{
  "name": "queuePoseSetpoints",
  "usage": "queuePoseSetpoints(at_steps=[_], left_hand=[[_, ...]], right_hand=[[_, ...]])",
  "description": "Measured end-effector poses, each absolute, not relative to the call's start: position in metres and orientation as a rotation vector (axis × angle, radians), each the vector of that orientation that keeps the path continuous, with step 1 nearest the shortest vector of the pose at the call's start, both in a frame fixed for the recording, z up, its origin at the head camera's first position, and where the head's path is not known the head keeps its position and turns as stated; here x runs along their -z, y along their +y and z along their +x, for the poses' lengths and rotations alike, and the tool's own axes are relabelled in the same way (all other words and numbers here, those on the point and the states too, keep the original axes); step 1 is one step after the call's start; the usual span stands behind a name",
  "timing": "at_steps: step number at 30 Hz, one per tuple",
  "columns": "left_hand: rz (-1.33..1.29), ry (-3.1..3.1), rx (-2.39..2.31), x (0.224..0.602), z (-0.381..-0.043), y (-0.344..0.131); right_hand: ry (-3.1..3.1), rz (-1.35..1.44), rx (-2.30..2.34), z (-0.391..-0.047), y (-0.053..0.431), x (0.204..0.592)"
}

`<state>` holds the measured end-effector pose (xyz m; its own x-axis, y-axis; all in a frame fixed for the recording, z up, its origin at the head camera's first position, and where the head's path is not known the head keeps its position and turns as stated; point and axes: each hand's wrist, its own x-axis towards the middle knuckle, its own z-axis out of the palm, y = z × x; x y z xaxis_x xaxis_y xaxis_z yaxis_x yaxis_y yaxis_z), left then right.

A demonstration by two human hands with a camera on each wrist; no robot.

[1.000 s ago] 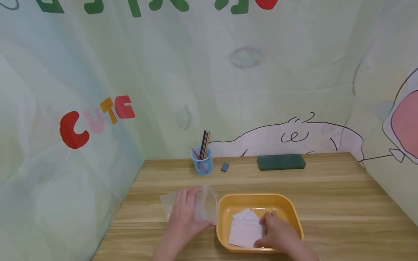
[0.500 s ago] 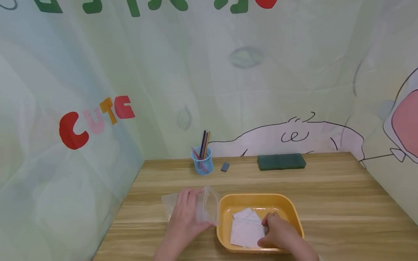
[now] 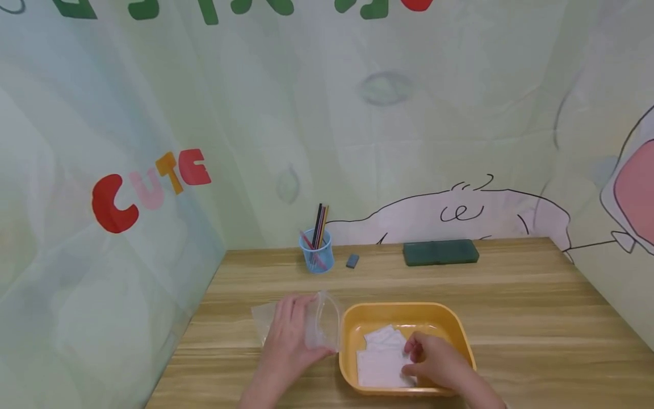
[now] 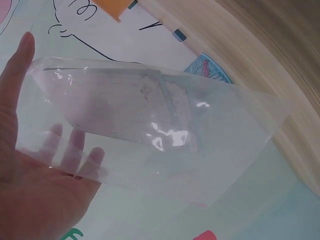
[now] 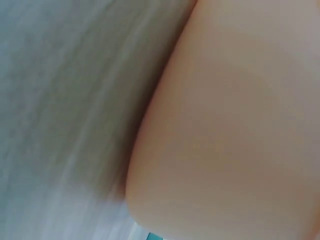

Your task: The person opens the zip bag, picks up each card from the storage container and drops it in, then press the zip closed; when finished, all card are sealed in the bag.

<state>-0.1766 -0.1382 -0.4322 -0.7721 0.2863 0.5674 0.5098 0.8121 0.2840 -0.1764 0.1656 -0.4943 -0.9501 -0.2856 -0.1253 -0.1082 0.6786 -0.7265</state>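
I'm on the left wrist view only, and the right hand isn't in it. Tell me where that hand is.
Observer: The head view has the right hand inside the yellow tray, at the tray's right side.

Operator: Report what's lying in there with it.

Observer: White cards, flat and overlapping, mostly in the tray's left half. Whether the hand grips one, I can't tell.

Operator: The clear bag hides part of the blue cup from me. Tell me what the cup holds.

Observer: Several thin pencils, sticking up above its rim.
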Motion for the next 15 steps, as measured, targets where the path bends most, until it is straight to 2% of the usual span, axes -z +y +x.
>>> queuePoseSetpoints(at_steps=[15], left_hand=[[-0.592,-2.499,0.598,0.431,-0.175,-0.137]], right_hand=[[2.763,-0.338,0.880,-0.178,0.153,0.499]])
